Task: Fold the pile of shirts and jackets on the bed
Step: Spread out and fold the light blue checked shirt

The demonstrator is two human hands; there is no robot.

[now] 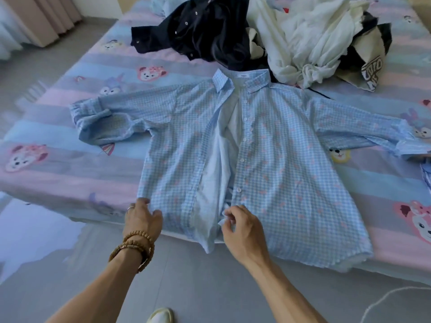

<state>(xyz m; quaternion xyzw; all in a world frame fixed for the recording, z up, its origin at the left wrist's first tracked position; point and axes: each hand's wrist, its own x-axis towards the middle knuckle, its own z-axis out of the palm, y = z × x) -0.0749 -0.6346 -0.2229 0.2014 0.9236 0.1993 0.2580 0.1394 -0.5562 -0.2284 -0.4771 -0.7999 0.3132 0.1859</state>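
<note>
Checked shirt (268, 159) flat; collar label (242, 76) unreadable; R hand (242, 227) pinches hem.

Blue checked shirt (268, 145) lies unbuttoned, sleeves spread, before the crumpled pile (268, 36).
</note>
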